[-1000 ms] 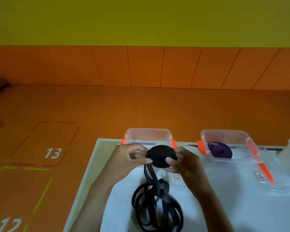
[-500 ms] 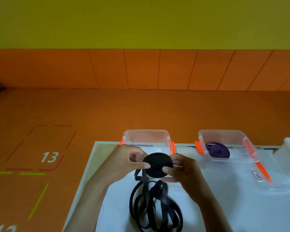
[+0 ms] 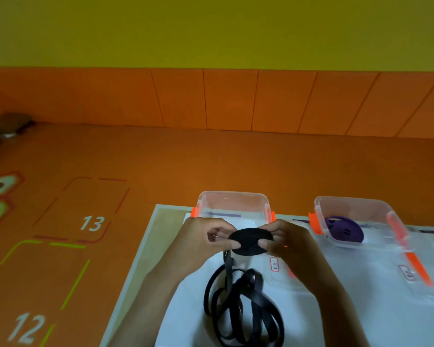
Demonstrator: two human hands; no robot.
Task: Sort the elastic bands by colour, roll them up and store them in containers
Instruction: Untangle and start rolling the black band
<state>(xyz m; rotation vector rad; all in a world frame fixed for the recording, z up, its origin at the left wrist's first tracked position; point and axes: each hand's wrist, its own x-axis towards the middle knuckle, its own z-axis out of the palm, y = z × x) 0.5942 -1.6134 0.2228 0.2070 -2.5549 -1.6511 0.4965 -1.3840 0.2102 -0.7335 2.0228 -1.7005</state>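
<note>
While clamped on black roll (image 3: 251,241) with left hand (image 3: 203,244) and right hand (image 3: 288,244), mid-rolling; loose tail (image 3: 243,304) heaped just below hands on counter (image 3: 145,259). Next: wind in slack, then drop into clear container (image 3: 233,194) just beyond hands.

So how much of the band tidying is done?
A purple roll already sits in the right box. The left hand and right hand pinch the part-wound black roll. A heap of loose band on the table is left to wind, then it goes in the box behind the hands.
</note>
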